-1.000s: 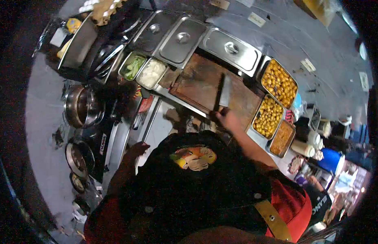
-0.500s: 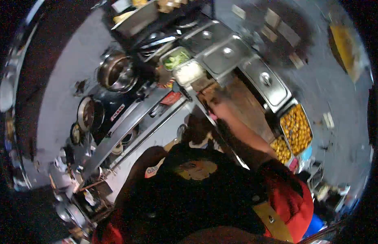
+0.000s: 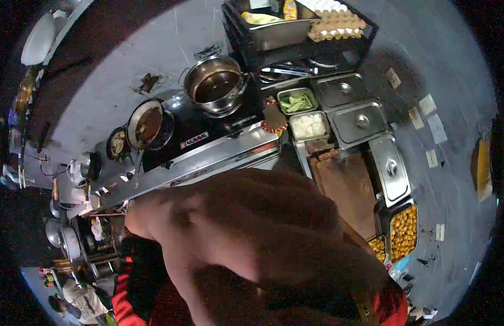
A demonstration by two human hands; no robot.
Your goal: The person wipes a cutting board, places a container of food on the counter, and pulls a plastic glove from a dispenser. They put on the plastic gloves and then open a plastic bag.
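Observation:
Bare skin, very near the camera and blurred, fills the lower middle. My left hand (image 3: 235,223) seems part of it, raised in front of my chest, with its fingers smeared. On the right, a dark shape runs toward the red sleeve (image 3: 393,304); my right hand cannot be told apart within it. What either hand holds is hidden. Beyond them lies a brown cutting board (image 3: 347,187), with a brown wooden handle (image 3: 328,155) at its upper left edge. Trays of green slices (image 3: 297,101) and white pieces (image 3: 309,126) sit above the board.
A stove (image 3: 230,127) holds a steel pot (image 3: 214,87) and a pan of brown liquid (image 3: 146,124). Lidded steel trays (image 3: 391,168) and a tray of small yellow-brown balls (image 3: 404,231) stand right. Egg cartons (image 3: 336,24) are at the top. A person (image 3: 81,299) is at the lower left.
The view has turned toward the stove. My right hand has left the upper left of the cutting board, and a large blurred mass of skin now covers my torso.

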